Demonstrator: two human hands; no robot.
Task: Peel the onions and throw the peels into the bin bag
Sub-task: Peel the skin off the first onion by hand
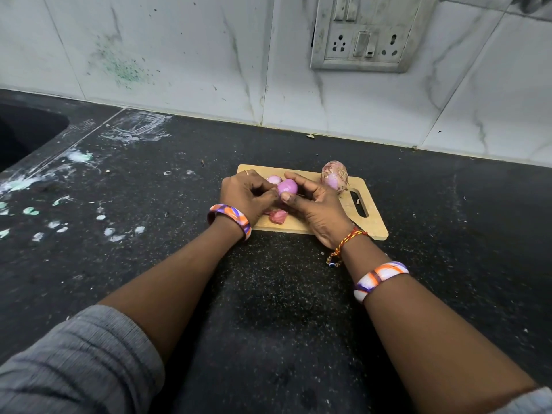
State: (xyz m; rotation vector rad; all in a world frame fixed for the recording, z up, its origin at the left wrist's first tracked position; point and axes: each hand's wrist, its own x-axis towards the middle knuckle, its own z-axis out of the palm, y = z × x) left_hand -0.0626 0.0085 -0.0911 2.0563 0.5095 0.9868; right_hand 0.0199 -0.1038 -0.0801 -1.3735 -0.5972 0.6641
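Note:
A small purple onion [287, 187], mostly bare of skin, is held above the wooden cutting board [372, 222]. My right hand [316, 204] grips it from the right, thumb under it. My left hand [246, 194] pinches at its left end with curled fingers. Another pale peeled onion [274, 179] lies on the board behind my hands. An onion with dry papery skin [334, 176] stands at the board's far right corner. Reddish peel pieces [277, 216] lie on the board under my hands. No bin bag is in view.
The board lies on a black speckled counter [268, 294] smeared with white and green stains at the left. A dark sink [24, 132] sits at the far left. A tiled wall with a socket panel [364, 34] rises behind.

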